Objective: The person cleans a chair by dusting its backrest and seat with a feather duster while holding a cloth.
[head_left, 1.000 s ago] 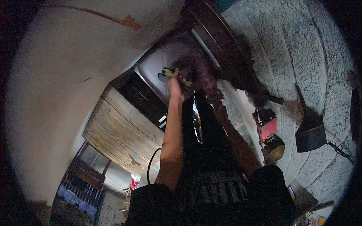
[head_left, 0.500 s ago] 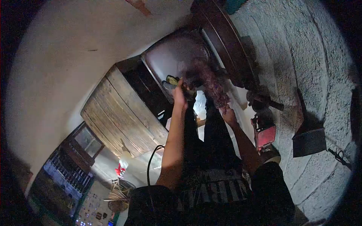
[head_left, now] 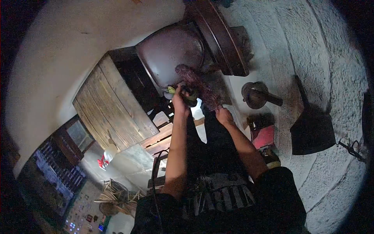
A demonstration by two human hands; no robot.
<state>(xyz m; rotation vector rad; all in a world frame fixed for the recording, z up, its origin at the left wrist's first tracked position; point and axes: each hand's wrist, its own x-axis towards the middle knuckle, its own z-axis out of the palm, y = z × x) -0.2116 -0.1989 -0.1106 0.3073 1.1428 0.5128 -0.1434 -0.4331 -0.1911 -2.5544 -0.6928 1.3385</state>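
In the head view, my right hand (head_left: pixel 224 116) is closed around the near end of a fuzzy purplish duster (head_left: pixel 194 81). The duster's far end lies over the lower part of a glossy dark brown rounded panel (head_left: pixel 171 50); whether it touches the surface I cannot tell. My left hand (head_left: pixel 180 103) grips a dark bundled item (head_left: pixel 190 99) with a yellow-green part, just below the panel's lower edge. Its exact kind is unclear in the dim light, and the fingers partly cover it.
Wooden planks (head_left: pixel 113 101) stand to the left, and a dark curved wooden piece (head_left: pixel 222 39) to the right of the panel. On the right are a mortar-like round vessel (head_left: pixel 255 95), a red item (head_left: pixel 263 136) and a dark dustpan-shaped object (head_left: pixel 313 134). A rough wall (head_left: pixel 311 54) rises beyond.
The duster has swung left across the lower part of the panel and is less blurred. My right hand has moved left with it. The whole view has shifted slightly.
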